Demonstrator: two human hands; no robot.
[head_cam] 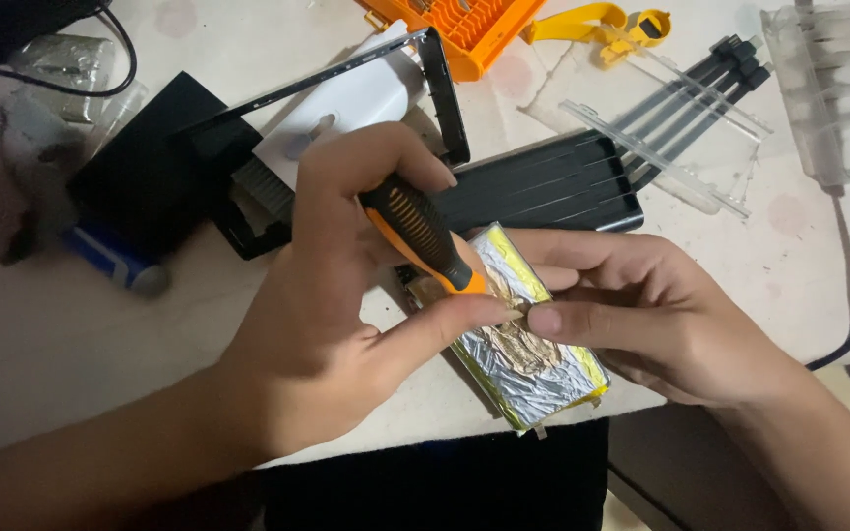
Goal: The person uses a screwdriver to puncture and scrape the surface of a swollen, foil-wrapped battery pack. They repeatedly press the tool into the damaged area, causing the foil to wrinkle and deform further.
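Left hand (346, 285) wrapped around a screwdriver (425, 236) with a black and orange grip, thumb stretched right until it meets the index fingertip of the right hand (632, 305). Both of those fingers (543, 320) pressed together over the middle of a flat silver foil battery pack (533, 369) with yellow edging, sitting dead centre of the frame, tilted, lower end near the table (71, 334) edge. Foil torn or peeled in the middle, brownish layer showing underneath. Screwdriver tip hidden behind the thumb, so can't tell what it's touching. Rest of the right hand's fingers curled loosely against the pack's right side. Just above the hands, a black plastic case (553, 187) with ridges, and left of that an empty black frame (435, 79) lying over a white sheet. Orange bit holder (474, 29) at top centre, yellow tool (602, 20) beside it, clear plastic strips (661, 157) and black sticks in the upper right. Blue and grey cylinder (115, 258) at the left, near a black slab.
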